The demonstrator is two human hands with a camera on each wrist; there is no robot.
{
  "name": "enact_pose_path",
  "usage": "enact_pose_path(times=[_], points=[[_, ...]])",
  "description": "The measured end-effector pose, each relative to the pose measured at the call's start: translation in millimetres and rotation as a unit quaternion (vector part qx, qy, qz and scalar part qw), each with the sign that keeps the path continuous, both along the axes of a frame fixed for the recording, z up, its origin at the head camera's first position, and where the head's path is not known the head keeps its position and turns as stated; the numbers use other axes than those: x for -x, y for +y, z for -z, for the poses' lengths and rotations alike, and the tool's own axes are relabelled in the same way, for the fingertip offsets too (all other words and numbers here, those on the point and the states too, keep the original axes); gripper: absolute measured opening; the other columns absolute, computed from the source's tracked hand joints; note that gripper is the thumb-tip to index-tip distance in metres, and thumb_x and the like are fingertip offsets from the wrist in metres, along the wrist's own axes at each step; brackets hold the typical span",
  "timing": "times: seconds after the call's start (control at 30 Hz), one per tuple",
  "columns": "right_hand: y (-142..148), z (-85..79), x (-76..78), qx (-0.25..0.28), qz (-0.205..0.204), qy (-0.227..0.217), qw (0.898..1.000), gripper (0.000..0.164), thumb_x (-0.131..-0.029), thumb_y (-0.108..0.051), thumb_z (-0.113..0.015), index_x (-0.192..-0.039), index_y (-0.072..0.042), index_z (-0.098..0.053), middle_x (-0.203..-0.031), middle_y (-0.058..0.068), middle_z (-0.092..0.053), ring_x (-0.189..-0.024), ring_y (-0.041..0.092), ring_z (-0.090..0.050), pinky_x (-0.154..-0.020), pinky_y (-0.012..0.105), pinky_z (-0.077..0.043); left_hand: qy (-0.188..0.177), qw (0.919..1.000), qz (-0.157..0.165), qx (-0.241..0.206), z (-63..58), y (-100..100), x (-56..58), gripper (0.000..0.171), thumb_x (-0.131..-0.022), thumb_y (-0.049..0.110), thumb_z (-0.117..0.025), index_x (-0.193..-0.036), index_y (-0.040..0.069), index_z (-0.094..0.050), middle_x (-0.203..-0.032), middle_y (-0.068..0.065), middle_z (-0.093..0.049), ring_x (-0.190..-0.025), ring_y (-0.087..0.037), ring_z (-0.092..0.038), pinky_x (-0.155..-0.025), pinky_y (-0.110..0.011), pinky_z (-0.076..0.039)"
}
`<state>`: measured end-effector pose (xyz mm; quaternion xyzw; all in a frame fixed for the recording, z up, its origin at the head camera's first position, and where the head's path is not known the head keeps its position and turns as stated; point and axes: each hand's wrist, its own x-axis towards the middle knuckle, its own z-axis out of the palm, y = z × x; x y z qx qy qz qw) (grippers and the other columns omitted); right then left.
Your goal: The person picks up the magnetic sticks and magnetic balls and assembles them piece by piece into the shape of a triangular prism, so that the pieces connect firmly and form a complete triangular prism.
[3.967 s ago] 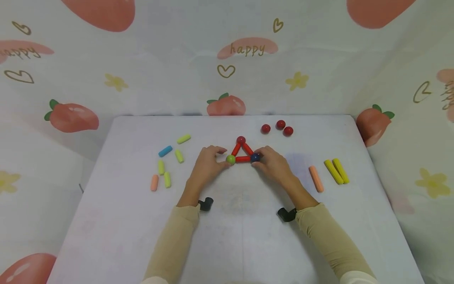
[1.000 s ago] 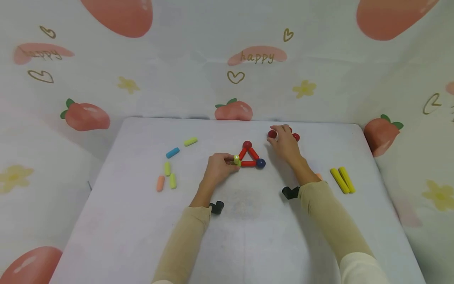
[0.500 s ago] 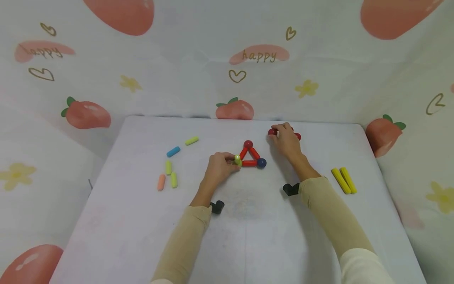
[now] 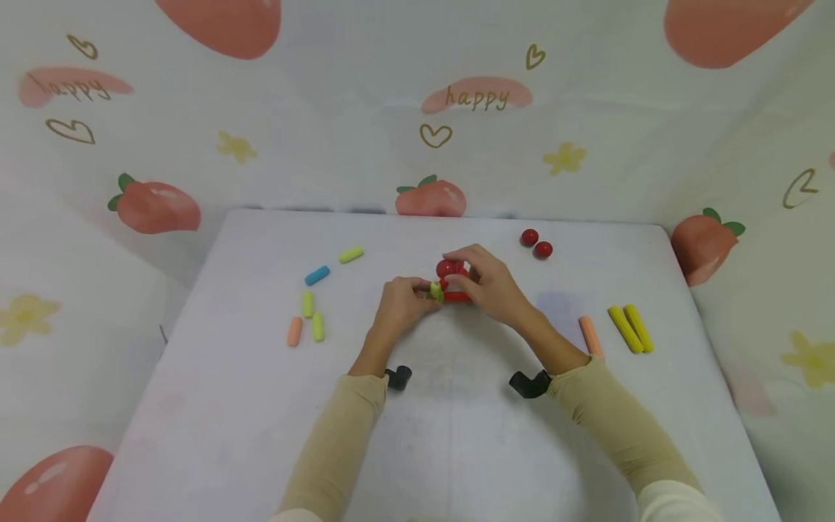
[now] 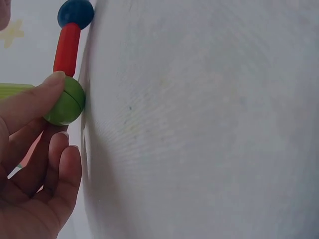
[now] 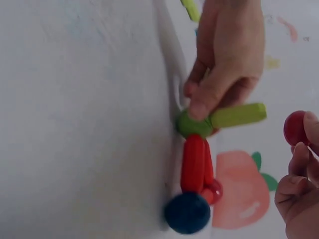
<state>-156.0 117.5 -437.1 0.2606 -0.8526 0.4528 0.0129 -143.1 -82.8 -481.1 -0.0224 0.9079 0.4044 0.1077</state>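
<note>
My left hand [image 4: 401, 304] grips the green ball [image 5: 73, 102] at the near left corner of a flat triangle of red sticks [image 6: 193, 164]. From that ball a yellow-green stick [image 6: 239, 115] stands up off the table. The dark blue ball [image 6: 187, 213] forms another corner; my right hand hides it in the head view. A small red ball [image 6: 216, 192] marks the far corner. Between thumb and fingers, my right hand [image 4: 492, 286] pinches a second red ball [image 6: 295, 128], held above the triangle and apart from the upright stick's tip in the right wrist view.
Two loose red balls [image 4: 536, 243] lie at the back right. To the right are an orange stick [image 4: 590, 335] and two yellow sticks [image 4: 630, 328]. Several short yellow-green sticks [image 4: 318, 327], a blue stick [image 4: 317, 275] and a short orange stick [image 4: 295, 331] lie left.
The right hand has carried one red ball from the back-right group to above the triangle. Since the oldest frame, a yellow-green stick has come to stand on the green ball.
</note>
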Motion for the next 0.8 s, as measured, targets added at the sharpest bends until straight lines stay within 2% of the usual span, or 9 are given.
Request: enact_pose_path(times=[0.13,0.33,0.4,0.47,0.57,0.7,0.8], points=[[-9.4,8.4,-5.2,0.006,-0.032,0.002,0.999,0.040,-0.093,-0.009,-0.074,-0.132,-0.010,-0.065,-0.121,0.006,-0.067,-0.090,0.015,-0.057,-0.074,0.019,-0.050,0.011,0.9999,0.002,-0.006,1.7,-0.8,-2.2,0.036,-0.082,0.025,-0.087,-0.114,0.011,-0.078,-0.084,-0.001,-0.072,-0.079,-0.017,-0.058,-0.067,-0.026,-0.047],[-10.7,13.7,-5.2,0.004,-0.043,-0.002,0.999,0.039,-0.095,-0.012,-0.072,-0.133,-0.012,-0.064,-0.121,0.005,-0.066,-0.084,0.015,-0.053,-0.071,0.022,-0.048,0.016,0.9998,0.002,-0.010,2.3,-0.9,-2.5,0.036,-0.082,0.022,-0.086,-0.115,0.010,-0.077,-0.088,-0.002,-0.074,-0.077,-0.017,-0.058,-0.067,-0.027,-0.048],[-8.6,11.7,-3.4,-0.002,-0.040,-0.024,0.999,0.038,-0.098,-0.016,-0.069,-0.135,-0.013,-0.063,-0.123,0.006,-0.066,-0.092,0.017,-0.058,-0.080,0.026,-0.053,0.008,0.9999,0.000,-0.008,1.8,-0.6,-2.2,0.037,-0.083,0.022,-0.086,-0.117,0.011,-0.076,-0.088,-0.002,-0.074,-0.078,-0.018,-0.058,-0.068,-0.027,-0.048],[-4.7,10.5,1.1,-0.023,-0.032,-0.048,0.998,0.038,-0.100,-0.018,-0.065,-0.138,-0.012,-0.061,-0.128,0.008,-0.066,-0.097,0.020,-0.059,-0.086,0.032,-0.055,0.001,1.0000,-0.001,-0.005,1.0,-0.1,-2.1,0.038,-0.083,0.023,-0.086,-0.118,0.012,-0.076,-0.091,-0.002,-0.075,-0.081,-0.018,-0.060,-0.070,-0.028,-0.050],[3.4,12.6,14.0,-0.083,-0.018,-0.073,0.994,0.038,-0.104,-0.014,-0.057,-0.142,-0.010,-0.057,-0.136,0.012,-0.063,-0.118,0.027,-0.061,-0.105,0.046,-0.053,-0.005,1.0000,0.004,-0.004,-0.3,0.5,-2.0,0.038,-0.083,0.022,-0.085,-0.119,0.013,-0.076,-0.095,-0.002,-0.076,-0.083,-0.019,-0.062,-0.072,-0.030,-0.051],[14.0,19.0,30.6,-0.169,-0.022,-0.112,0.979,0.045,-0.102,-0.003,-0.051,-0.146,-0.010,-0.053,-0.143,0.014,-0.059,-0.136,0.033,-0.054,-0.116,0.052,-0.043,-0.010,0.9998,0.015,0.000,-0.6,-0.5,-2.0,0.038,-0.085,0.021,-0.084,-0.121,0.014,-0.074,-0.095,-0.002,-0.074,-0.083,-0.019,-0.060,-0.069,-0.030,-0.048],[20.2,22.6,35.8,-0.206,-0.022,-0.140,0.968,0.047,-0.101,-0.002,-0.051,-0.147,-0.011,-0.054,-0.147,0.013,-0.057,-0.140,0.034,-0.050,-0.118,0.053,-0.040,-0.003,0.9999,0.015,0.000,0.6,-1.4,-1.6,0.040,-0.087,0.021,-0.082,-0.126,0.015,-0.071,-0.104,-0.002,-0.073,-0.085,-0.020,-0.058,-0.071,-0.030,-0.049]])
